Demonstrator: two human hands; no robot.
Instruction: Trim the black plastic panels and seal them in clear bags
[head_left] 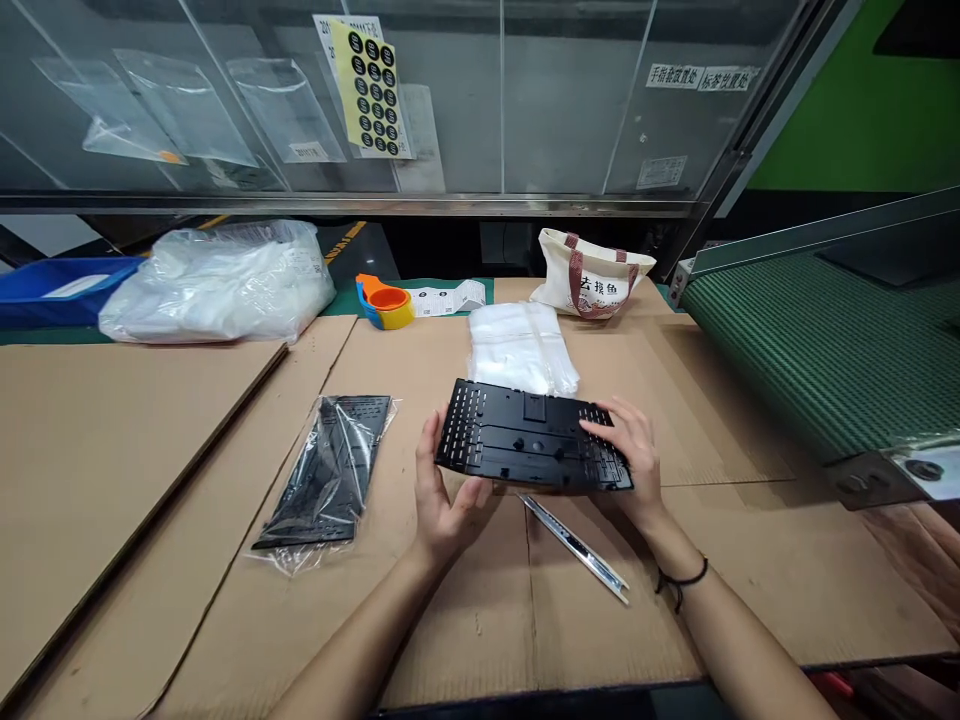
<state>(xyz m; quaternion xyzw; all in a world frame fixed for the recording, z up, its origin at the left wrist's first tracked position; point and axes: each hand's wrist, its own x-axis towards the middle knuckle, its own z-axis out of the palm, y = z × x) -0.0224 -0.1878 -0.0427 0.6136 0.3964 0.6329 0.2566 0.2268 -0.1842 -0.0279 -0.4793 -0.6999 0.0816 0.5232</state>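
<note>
A black plastic panel (536,430) with slotted vents at both ends is held up over the cardboard-covered table, tilted toward me. At its left end, my left hand (446,500) grips the panel, thumb along the lower edge. My right hand (634,460) is closed on the right end, fingers lying across its face. Below the panel lies a slim metal utility knife (577,548), apart from both hands. To the left, a similar black panel in a clear plastic bag (330,470) rests flat. Behind the held panel sits a stack of clear bags (517,345).
A green conveyor belt (817,330) runs along the right. At the back stand a canvas tote bag (592,280), an orange, yellow and blue tape dispenser (386,303) and a big bundle of plastic bags (225,280). A blue tray (67,290) is at far left.
</note>
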